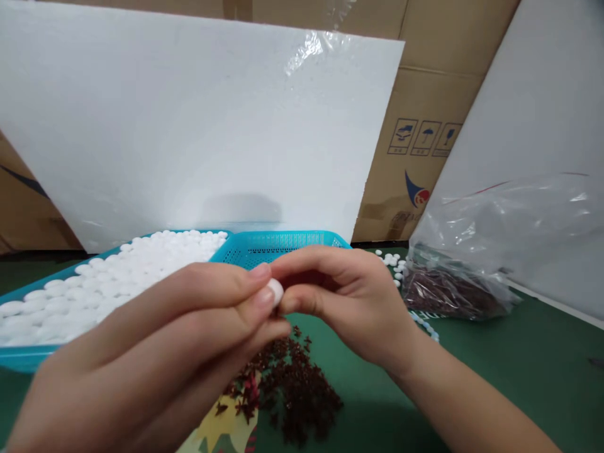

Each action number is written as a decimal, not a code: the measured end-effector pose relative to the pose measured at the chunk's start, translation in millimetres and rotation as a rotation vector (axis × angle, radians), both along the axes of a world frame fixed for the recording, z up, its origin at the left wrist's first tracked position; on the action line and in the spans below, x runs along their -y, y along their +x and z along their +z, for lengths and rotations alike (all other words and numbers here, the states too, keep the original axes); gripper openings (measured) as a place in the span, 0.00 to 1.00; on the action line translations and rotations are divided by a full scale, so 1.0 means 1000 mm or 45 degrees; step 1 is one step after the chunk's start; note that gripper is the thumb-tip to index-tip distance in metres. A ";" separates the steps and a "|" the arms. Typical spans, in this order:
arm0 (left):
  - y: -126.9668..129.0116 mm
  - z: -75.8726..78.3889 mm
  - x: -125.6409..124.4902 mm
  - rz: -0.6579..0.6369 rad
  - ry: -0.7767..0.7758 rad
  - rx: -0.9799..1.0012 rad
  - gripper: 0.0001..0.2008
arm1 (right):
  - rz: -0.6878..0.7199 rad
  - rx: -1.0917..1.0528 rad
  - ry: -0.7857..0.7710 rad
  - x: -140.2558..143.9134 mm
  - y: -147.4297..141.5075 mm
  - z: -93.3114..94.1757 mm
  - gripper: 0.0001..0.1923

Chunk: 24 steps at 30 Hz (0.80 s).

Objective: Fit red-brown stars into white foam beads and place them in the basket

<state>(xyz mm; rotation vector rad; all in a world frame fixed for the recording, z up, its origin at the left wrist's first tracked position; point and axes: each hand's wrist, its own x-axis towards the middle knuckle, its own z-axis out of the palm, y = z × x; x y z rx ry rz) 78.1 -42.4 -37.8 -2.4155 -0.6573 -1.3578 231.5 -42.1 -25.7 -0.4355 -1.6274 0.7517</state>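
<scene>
A small white oval piece [275, 290] is pinched between the fingertips of my left hand [179, 333], which is closed. My right hand [349, 296] is closed too, its thumb and index finger meeting the same piece from the right. Whether the right fingers also hold something tiny is hidden. Below the hands lies a pile of small dark brown pieces [302, 390], partly over a yellow and red printed sheet [226, 428]. A blue tray [28, 357] full of similar white ovals [136, 277] stands behind my left hand.
A blue perforated basket [292, 239] stands behind the hands. Several loose white ovals [391, 259] and a clear plastic bag [453, 283] of brown pieces lie to the right, near a pale beaded string [427, 326]. A white board [212, 126] leans on cardboard boxes [434, 94] behind the green table [533, 384].
</scene>
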 end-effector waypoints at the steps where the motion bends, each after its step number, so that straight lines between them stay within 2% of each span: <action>1: 0.002 0.005 0.001 -0.010 -0.045 -0.020 0.14 | -0.029 -0.007 0.049 0.002 0.001 0.001 0.08; 4: 0.006 0.012 -0.001 -0.071 -0.069 0.035 0.12 | -0.146 0.007 0.214 0.004 0.003 0.003 0.07; 7: 0.009 0.011 -0.006 -0.121 -0.043 0.211 0.10 | -0.260 0.096 0.418 0.001 0.005 0.002 0.04; 10: 0.011 0.010 -0.008 -0.129 -0.059 0.304 0.11 | -0.294 0.203 0.598 -0.005 0.007 0.001 0.03; 15: 0.012 0.008 -0.007 -0.138 0.015 0.175 0.10 | -0.377 0.294 0.681 -0.005 0.006 -0.002 0.03; 18: 0.012 0.008 -0.008 -0.148 0.049 0.183 0.10 | -0.325 0.292 0.604 -0.004 0.003 -0.003 0.04; 20: 0.007 0.013 -0.014 -0.134 0.034 0.120 0.07 | -0.239 0.262 0.455 -0.008 0.002 -0.004 0.03; 22: -0.005 0.022 -0.028 -0.039 -0.121 0.047 0.08 | -0.301 0.291 0.185 -0.019 0.004 -0.005 0.02; 23: -0.015 0.026 -0.038 0.011 -0.300 0.077 0.11 | -0.402 0.329 0.036 -0.027 0.007 -0.007 0.04; 24: -0.028 0.029 -0.050 0.150 -0.476 0.155 0.15 | -0.564 0.390 -0.118 -0.036 0.011 -0.010 0.05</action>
